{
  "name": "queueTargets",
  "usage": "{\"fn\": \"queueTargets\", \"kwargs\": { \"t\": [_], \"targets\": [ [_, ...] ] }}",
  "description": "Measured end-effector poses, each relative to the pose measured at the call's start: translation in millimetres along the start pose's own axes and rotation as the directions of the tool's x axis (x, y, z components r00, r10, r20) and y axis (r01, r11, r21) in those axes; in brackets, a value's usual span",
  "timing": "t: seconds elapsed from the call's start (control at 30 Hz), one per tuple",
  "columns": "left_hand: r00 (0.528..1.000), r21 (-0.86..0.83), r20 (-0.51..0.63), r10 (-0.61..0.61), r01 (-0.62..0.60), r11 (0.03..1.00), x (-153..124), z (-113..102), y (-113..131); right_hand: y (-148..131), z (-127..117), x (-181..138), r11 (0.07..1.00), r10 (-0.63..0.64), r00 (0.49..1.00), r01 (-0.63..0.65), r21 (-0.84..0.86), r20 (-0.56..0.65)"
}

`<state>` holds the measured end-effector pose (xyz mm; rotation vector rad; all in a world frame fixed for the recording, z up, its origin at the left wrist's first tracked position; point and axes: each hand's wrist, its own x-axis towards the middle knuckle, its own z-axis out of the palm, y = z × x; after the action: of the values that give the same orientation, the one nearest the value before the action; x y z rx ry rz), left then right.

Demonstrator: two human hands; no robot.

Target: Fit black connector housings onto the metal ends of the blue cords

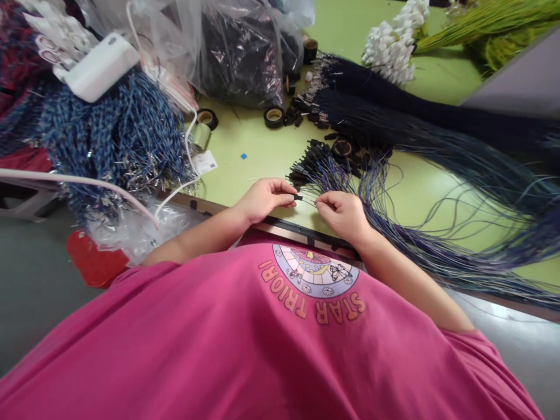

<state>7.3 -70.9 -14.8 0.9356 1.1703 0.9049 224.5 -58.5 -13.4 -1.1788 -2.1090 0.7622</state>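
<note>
My left hand (262, 199) pinches a small black connector (298, 197) at the near edge of the green table (262, 149). My right hand (343, 213) is closed in a pinch on thin wires (311, 202) that run into that connector. Both hands almost touch. Just behind them lies a fan of blue and purple wires with black connectors (324, 163); the wires sweep off to the right.
A heap of blue-white twisted wires (118, 134) and a white plastic box (98, 65) lie left. Tape rolls (274, 116), a clear bag of dark parts (245, 52), dark wire bundles (415, 116), white connectors (394, 46) and yellow-green wires (481, 23) fill the back.
</note>
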Motion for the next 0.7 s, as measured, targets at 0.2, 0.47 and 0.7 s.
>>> {"fn": "queueTargets", "kwargs": {
  "t": [0.2, 0.47, 0.7],
  "targets": [
    [1.0, 0.084, -0.008, -0.006, 0.006, 0.996, -3.4, 2.2, 5.5, -2.5, -2.8, 1.5, 0.998, 0.047, 0.996, -0.05, 0.045, 0.069],
    [1.0, 0.037, 0.001, -0.015, 0.015, 0.999, -1.1, 0.4, 1.8, -2.7, -9.0, 2.5, 0.992, 0.094, 0.99, -0.102, 0.075, 0.103],
    [1.0, 0.133, -0.003, -0.028, 0.028, 0.991, -3.8, 4.3, 6.1, -3.0, -1.7, 2.3, 0.993, 0.101, 0.984, -0.109, 0.047, 0.149]
  ]
}}
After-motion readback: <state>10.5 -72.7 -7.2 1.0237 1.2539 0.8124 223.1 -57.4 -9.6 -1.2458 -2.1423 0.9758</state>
